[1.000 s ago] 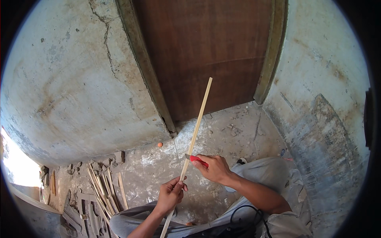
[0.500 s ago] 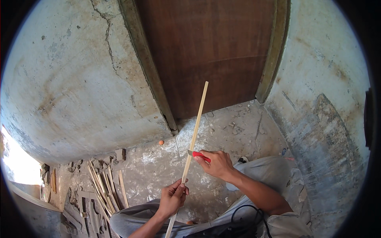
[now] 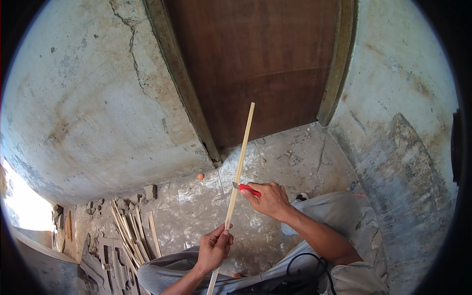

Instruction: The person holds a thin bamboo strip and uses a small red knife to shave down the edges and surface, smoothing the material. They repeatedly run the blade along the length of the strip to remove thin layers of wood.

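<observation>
A long, thin, pale wooden strip [image 3: 243, 147] slants up and away from my lap, its far end raised in front of the brown door. My left hand [image 3: 214, 247] is closed around its lower part, with the strip's near end running down past the wrist. In my right hand [image 3: 268, 199] is a red-handled utility knife [image 3: 250, 190], gripped with fingers wrapped round it. The knife's short metal blade lies against the strip above my left hand. My right palm hides part of the handle.
A bundle of similar wooden strips [image 3: 130, 233] lies on the floor at left, by my knee. Broken rubble [image 3: 147, 192] lines the cracked wall [image 3: 98, 108]. A small orange ball-like object [image 3: 200, 176] rests on the dusty tiles. A brown door [image 3: 255, 64] stands ahead.
The strip's far end has tilted slightly to the left. My right hand and the knife have shifted a little up along the strip; both hands keep their grip.
</observation>
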Motion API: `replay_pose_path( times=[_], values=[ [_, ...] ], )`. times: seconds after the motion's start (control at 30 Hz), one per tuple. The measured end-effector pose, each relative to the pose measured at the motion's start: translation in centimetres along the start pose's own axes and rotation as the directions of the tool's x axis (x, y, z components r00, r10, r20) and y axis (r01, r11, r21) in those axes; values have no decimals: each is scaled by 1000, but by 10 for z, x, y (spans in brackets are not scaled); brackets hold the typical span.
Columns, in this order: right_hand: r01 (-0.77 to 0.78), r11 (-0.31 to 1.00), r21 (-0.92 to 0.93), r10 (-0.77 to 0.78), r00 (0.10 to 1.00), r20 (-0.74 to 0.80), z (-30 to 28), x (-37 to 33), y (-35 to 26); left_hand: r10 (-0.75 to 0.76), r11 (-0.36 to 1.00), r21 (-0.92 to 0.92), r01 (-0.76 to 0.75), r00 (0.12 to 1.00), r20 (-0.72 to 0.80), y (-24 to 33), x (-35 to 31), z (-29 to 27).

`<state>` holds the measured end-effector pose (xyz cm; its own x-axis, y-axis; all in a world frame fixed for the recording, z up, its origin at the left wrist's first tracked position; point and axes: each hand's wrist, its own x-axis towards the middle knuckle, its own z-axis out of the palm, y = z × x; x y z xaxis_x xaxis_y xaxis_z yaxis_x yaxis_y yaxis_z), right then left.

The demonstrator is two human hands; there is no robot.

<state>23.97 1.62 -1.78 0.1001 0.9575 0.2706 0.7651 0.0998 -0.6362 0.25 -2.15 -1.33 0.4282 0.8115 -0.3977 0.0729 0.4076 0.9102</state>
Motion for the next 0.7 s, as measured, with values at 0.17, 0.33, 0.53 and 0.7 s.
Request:
replay_pose_path(
  times=[0.17,0.33,0.53,0.7],
  values=[
    [-14,1000,3,14,1000,-2,-2,2,-1,11,1000,24,-11,1000,6,4,-2,-1],
    [-29,999,-31,28,999,-41,0,4,7,-4,999,40,3,1000,24,5,-5,0],
    [-31,999,-24,30,999,-43,-1,6,5,33,998,43,-34,999,19,5,-7,-2],
    [-57,998,-34,56,998,-23,-2,6,6,28,998,52,-29,1000,6,5,-8,1]
  ],
)
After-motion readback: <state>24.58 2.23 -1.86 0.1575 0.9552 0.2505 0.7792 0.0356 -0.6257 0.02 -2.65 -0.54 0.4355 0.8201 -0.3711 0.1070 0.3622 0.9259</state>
